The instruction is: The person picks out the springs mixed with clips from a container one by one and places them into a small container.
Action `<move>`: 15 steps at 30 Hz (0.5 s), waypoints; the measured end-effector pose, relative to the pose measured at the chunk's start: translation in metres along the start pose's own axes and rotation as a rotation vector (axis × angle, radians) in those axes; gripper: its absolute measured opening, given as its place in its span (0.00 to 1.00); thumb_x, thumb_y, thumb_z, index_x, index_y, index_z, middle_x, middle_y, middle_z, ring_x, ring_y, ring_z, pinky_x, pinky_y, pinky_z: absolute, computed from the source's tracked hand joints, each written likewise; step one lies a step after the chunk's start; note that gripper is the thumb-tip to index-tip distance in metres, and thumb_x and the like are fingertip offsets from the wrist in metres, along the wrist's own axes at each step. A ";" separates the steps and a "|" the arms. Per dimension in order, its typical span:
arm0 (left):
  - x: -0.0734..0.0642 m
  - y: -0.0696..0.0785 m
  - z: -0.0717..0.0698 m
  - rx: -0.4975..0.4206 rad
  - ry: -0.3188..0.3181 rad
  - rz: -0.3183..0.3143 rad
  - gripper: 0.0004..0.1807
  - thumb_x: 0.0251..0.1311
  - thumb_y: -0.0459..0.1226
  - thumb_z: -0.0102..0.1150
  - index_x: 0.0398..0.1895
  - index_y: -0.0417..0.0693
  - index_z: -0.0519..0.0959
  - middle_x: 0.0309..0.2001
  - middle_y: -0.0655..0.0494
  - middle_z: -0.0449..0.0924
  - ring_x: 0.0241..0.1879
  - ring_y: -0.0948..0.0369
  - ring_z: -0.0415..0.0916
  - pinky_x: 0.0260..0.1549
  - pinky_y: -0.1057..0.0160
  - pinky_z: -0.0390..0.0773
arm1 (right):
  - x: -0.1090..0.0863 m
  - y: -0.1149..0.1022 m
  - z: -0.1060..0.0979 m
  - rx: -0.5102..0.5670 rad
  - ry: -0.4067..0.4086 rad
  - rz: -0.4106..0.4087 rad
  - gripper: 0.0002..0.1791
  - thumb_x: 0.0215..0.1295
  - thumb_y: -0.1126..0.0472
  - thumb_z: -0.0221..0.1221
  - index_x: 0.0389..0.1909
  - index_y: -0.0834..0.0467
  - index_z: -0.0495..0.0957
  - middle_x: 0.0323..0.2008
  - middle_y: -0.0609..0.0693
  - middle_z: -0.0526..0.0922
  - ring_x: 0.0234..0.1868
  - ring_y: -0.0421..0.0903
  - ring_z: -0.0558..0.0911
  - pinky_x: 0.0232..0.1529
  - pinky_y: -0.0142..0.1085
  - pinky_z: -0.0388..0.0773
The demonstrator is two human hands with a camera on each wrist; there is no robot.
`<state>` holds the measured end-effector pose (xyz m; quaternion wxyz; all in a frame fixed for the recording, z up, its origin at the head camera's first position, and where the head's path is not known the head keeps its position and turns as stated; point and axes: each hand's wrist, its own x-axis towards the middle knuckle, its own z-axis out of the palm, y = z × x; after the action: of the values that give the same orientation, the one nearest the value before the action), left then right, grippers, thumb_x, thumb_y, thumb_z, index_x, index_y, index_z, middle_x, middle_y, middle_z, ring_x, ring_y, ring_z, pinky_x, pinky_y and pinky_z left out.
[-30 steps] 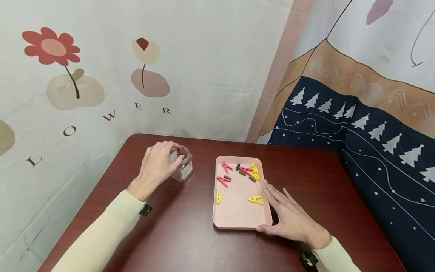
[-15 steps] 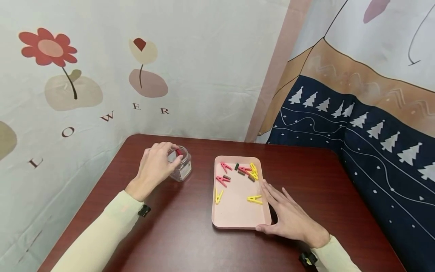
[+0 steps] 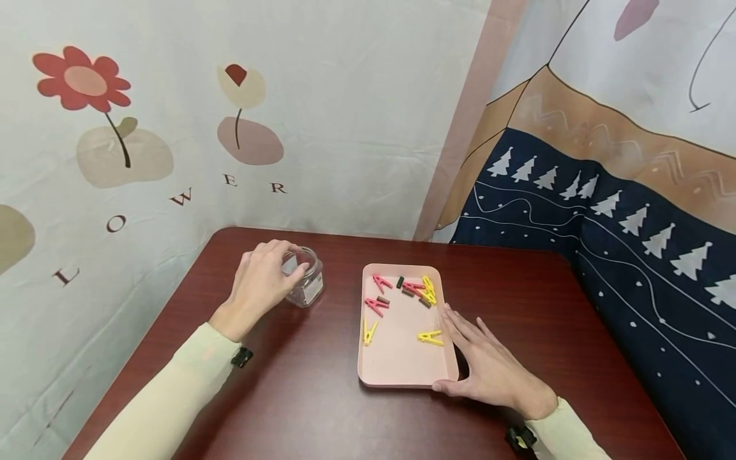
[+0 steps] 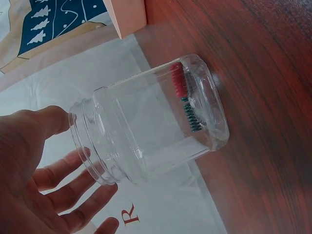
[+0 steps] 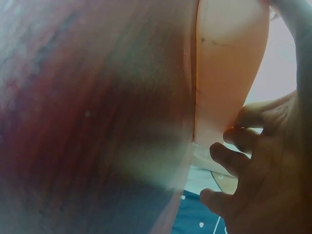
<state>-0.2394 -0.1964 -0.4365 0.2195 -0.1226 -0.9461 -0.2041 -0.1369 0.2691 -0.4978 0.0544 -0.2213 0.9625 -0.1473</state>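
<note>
A clear, wide-mouthed jar (image 3: pixel 305 281) stands at the table's back left. My left hand (image 3: pixel 259 281) is over its mouth, the thumb and fingertips at the rim with nothing pinched between them. On the jar's bottom, in the left wrist view, lie a red spring (image 4: pixel 178 80) and a dark green spring (image 4: pixel 191 116). My right hand (image 3: pixel 494 370) rests against the right side and near corner of a pink tray (image 3: pixel 408 377), fingers extended along the wall. The tray holds pink clothespins (image 3: pixel 376 305), yellow clothespins (image 3: pixel 430 338), several brown springs (image 3: pixel 425 303) and one dark green spring (image 3: pixel 400 282).
The dark red wooden table (image 3: pixel 276 396) carries the jar and tray, with a strip of tabletop between them. A printed cloth (image 3: pixel 345 128) hangs behind the back edge. A navy cloth (image 3: pixel 621 268) with tree prints hangs at the right.
The red spring, earlier held by my left fingers at the jar's mouth, has left them and lies in the jar. My right hand and the tray stay in place.
</note>
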 end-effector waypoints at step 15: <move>0.000 0.001 0.000 0.010 -0.001 0.011 0.12 0.74 0.43 0.75 0.52 0.47 0.91 0.54 0.44 0.94 0.52 0.40 0.87 0.55 0.30 0.82 | 0.000 0.000 -0.003 -0.001 -0.004 -0.007 0.75 0.62 0.13 0.68 0.98 0.47 0.49 0.97 0.50 0.53 0.94 0.62 0.64 0.90 0.77 0.55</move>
<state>-0.2391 -0.1956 -0.4366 0.2206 -0.1267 -0.9466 -0.1981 -0.1372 0.2697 -0.4951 0.0555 -0.2249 0.9617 -0.1466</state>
